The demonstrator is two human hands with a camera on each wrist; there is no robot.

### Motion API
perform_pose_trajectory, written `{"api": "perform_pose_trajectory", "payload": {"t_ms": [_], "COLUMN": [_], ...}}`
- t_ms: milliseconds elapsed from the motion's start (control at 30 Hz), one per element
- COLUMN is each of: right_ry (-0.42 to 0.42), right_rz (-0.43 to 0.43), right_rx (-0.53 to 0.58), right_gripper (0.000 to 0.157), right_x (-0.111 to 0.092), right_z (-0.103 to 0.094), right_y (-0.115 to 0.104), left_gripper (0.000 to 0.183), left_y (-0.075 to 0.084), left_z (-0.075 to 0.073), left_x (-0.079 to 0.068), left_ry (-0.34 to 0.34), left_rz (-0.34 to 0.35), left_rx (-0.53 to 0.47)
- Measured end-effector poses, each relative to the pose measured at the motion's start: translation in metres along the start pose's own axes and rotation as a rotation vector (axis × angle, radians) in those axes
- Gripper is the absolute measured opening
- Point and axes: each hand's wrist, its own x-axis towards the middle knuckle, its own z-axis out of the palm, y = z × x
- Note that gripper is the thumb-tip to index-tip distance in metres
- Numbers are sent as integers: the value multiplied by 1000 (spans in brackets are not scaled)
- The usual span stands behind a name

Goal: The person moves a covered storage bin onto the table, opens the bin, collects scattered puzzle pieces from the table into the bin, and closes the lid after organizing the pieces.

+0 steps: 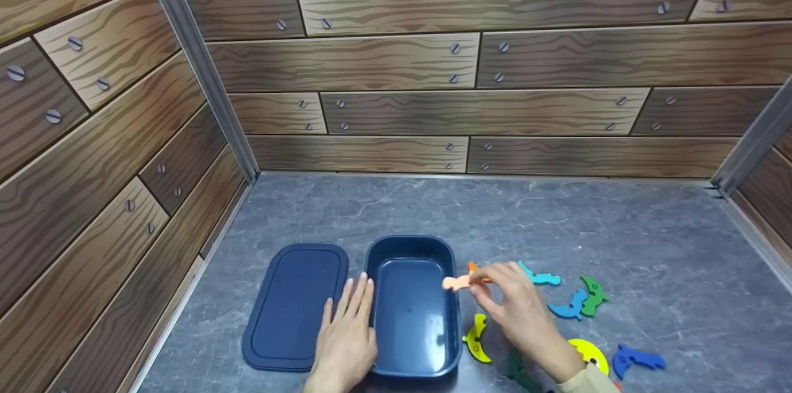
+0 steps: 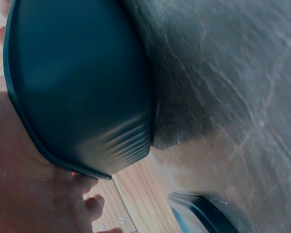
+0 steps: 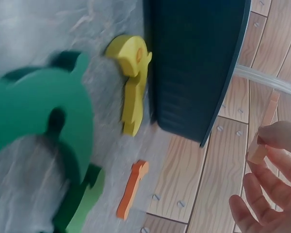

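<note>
A deep navy plastic container [image 1: 408, 312] stands without its lid, and no pieces show inside. My left hand [image 1: 345, 343] rests along its left rim with straight fingers; the left wrist view shows this hand [image 2: 29, 184] against the container's outer wall [image 2: 82, 87]. Between thumb and fingers, my right hand [image 1: 516, 306] pinches a small flat peach-coloured puzzle-like piece [image 1: 456, 283] at the container's right rim. The right wrist view shows the piece [image 3: 267, 121] held above the table. Close below that hand lie a yellow curved piece [image 1: 475, 338] and an orange piece [image 3: 132, 191].
The navy lid [image 1: 297, 306] lies flat left of the container. On the right are more flat pieces: turquoise [image 1: 543, 278], light blue [image 1: 569, 307], green [image 1: 593, 297], round yellow [image 1: 591, 353], dark blue [image 1: 637, 360] and dark green [image 1: 523, 374]. Wood-patterned walls [image 1: 396, 65] enclose the grey table.
</note>
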Motion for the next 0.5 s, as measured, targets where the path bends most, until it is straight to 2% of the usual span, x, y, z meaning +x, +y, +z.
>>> {"api": "perform_pose_trajectory", "payload": {"t_ms": [500], "right_ry": [-29], "right_rz": [-73], "right_rx": [62], "right_gripper": [15], "right_x": [9], "right_z": [21], "right_y": [-13], "left_gripper": [64], "left_y": [2], "left_z": [1], "left_x": [1], "left_ry": [-10], "left_rz": [-25], "left_rx": [21]}}
